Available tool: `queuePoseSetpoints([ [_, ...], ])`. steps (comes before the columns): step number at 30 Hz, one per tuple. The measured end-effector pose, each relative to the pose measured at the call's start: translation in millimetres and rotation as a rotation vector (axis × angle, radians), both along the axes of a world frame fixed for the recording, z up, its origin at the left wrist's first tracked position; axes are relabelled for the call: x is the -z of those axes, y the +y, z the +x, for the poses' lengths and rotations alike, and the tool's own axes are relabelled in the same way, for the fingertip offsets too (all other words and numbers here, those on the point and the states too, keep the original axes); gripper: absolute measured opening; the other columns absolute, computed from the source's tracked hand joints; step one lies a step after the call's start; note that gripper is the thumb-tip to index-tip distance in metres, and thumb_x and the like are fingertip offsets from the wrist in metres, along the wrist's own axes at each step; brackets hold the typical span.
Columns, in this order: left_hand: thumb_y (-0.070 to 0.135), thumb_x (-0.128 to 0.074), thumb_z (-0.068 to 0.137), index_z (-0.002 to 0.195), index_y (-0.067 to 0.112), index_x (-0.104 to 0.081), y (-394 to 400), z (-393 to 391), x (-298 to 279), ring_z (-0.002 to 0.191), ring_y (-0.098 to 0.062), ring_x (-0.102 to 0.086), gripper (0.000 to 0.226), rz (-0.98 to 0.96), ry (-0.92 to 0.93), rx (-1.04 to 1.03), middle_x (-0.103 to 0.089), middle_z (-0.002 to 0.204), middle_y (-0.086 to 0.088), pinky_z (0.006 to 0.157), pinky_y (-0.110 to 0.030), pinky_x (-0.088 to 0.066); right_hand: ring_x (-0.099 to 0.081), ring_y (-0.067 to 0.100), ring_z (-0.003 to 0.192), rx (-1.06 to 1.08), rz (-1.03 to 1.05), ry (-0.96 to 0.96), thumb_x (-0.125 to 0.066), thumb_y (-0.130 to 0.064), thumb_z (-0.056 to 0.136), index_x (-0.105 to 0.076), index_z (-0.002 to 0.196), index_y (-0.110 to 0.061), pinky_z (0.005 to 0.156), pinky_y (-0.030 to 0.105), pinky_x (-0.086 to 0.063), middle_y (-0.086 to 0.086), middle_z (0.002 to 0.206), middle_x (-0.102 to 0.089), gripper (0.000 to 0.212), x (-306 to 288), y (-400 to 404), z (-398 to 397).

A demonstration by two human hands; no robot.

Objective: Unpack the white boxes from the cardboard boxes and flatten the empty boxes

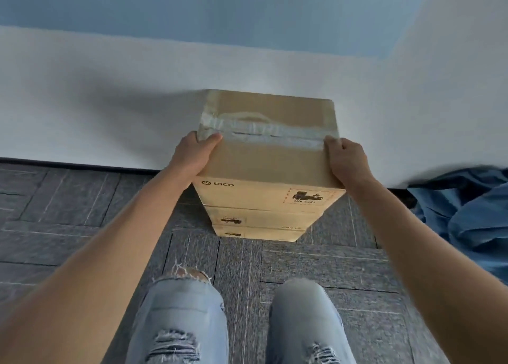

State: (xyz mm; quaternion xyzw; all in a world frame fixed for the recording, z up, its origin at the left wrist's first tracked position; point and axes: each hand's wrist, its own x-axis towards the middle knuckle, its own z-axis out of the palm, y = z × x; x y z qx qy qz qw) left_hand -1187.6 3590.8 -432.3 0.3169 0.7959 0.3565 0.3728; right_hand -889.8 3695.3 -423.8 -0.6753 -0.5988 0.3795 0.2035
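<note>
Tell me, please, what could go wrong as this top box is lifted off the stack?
The top cardboard box is held only at its side edges by the left hand and right hand, so it might slip. Two more boxes sit beneath; dragging it could topple them. Its tape looks intact, so the box remains sealed.

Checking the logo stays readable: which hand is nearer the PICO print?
Left. The left hand holds the top box just above the PICO print; the right hand holds the opposite edge.

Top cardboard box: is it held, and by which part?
Yes: left hand and right hand grip the top cardboard box by its opposite side edges.
</note>
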Motion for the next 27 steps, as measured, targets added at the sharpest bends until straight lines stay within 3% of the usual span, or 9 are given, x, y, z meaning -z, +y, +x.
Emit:
queuePoseSetpoints([
  [3, 0.061, -0.064, 0.092, 0.127, 0.023, -0.064, 0.5, -1.7, 8.1, 0.099, -0.02, -0.069, 0.053, 0.094, -0.118, -0.042, -0.071, 0.114, 0.0, 0.081, -0.035, -0.055, -0.064, 0.024, 0.08, 0.023, 0.025, 0.056, -0.049, -0.057, 0.095, -0.065, 0.085, -0.013, 0.07, 0.033, -0.052, 0.006, 0.09, -0.069, 0.048, 17.0, 11.3, 3.6],
  [7, 0.066, -0.05, 0.097, 0.116, 0.026, -0.07, -32.6, 12.1, 12.0, 0.099, -0.019, -0.07, 0.049, 0.294, -0.487, -0.201, -0.076, 0.109, 0.0, 0.082, -0.036, -0.051, -0.073, 0.024, 0.097, 0.107, -0.186, 0.375, -0.055, -0.076, 0.076, -0.07, 0.117, -0.017, 0.093, 0.044, -0.058, 0.004, 0.111, -0.074, 0.073, 22.1, -3.3, 15.7],
  [9, 0.06, -0.039, 0.104, 0.109, 0.022, -0.069, -48.4, 20.9, 21.8, 0.093, -0.015, -0.071, 0.049, 0.402, -0.533, -0.318, -0.076, 0.099, 0.003, 0.08, -0.034, -0.049, -0.073, 0.023, 0.102, 0.12, -0.204, 0.503, -0.051, -0.076, 0.082, -0.069, 0.124, -0.021, 0.097, 0.047, -0.057, 0.0, 0.114, -0.076, 0.071, 23.5, -20.6, 22.4],
  [12, 0.069, -0.03, 0.102, 0.137, 0.025, -0.062, -65.3, 38.8, 37.7, 0.12, -0.01, -0.066, 0.064, 0.439, -0.511, -0.33, -0.072, 0.127, 0.006, 0.103, -0.038, -0.049, -0.071, 0.015, 0.11, 0.107, -0.186, 0.63, -0.048, -0.07, 0.092, -0.07, 0.124, -0.026, 0.101, 0.04, -0.053, -0.007, 0.116, -0.076, 0.059, 24.7, -43.2, 24.7],
  [16, 0.072, -0.039, 0.099, 0.161, 0.029, -0.031, -68.7, 51.4, 48.7, 0.152, -0.008, -0.03, 0.076, 0.392, -0.347, -0.315, -0.033, 0.165, 0.012, 0.127, -0.05, -0.022, -0.072, 0.011, 0.095, 0.109, -0.13, 0.638, -0.057, -0.048, 0.098, -0.071, 0.107, -0.022, 0.085, 0.029, -0.055, -0.009, 0.1, -0.077, 0.031, 30.7, -63.0, 22.1],
  [21, 0.065, -0.038, 0.102, 0.161, 0.026, -0.031, -66.0, 47.2, 50.5, 0.148, -0.004, -0.03, 0.071, 0.383, -0.282, -0.27, -0.032, 0.165, 0.013, 0.126, -0.045, -0.023, -0.065, 0.012, 0.08, 0.134, -0.109, 0.593, -0.059, -0.04, 0.096, -0.071, 0.102, -0.016, 0.072, 0.028, -0.049, -0.005, 0.086, -0.072, 0.028, 26.1, -62.7, 16.9],
  [24, 0.057, -0.039, 0.106, 0.155, 0.021, -0.043, -65.0, 50.2, 42.0, 0.123, 0.008, -0.046, 0.06, 0.393, -0.219, -0.283, -0.053, 0.144, 0.017, 0.106, -0.021, -0.037, -0.071, 0.013, 0.099, 0.145, -0.096, 0.553, -0.061, -0.053, 0.091, -0.071, 0.114, -0.019, 0.091, 0.035, -0.056, -0.005, 0.105, -0.077, 0.042, 20.9, -64.0, 20.3],
  [26, 0.054, -0.043, 0.106, 0.146, 0.019, -0.049, -66.0, 51.6, 33.0, 0.106, 0.005, -0.054, 0.054, 0.364, -0.103, -0.33, -0.06, 0.122, 0.016, 0.086, -0.02, -0.043, -0.069, 0.014, 0.107, 0.212, 0.04, 0.527, -0.062, -0.054, 0.09, -0.07, 0.115, -0.023, 0.101, 0.044, -0.054, -0.004, 0.11, -0.075, 0.041, 4.7, -64.5, 30.5],
  [27, 0.054, -0.046, 0.105, 0.147, 0.018, -0.047, -67.3, 51.1, 27.8, 0.111, -0.003, -0.057, 0.056, 0.347, -0.047, -0.35, -0.06, 0.126, 0.01, 0.088, -0.024, -0.045, -0.068, 0.014, 0.108, 0.271, 0.133, 0.525, -0.062, -0.049, 0.092, -0.07, 0.112, -0.023, 0.101, 0.044, -0.054, -0.003, 0.11, -0.074, 0.034, -5.8, -64.9, 36.7],
])
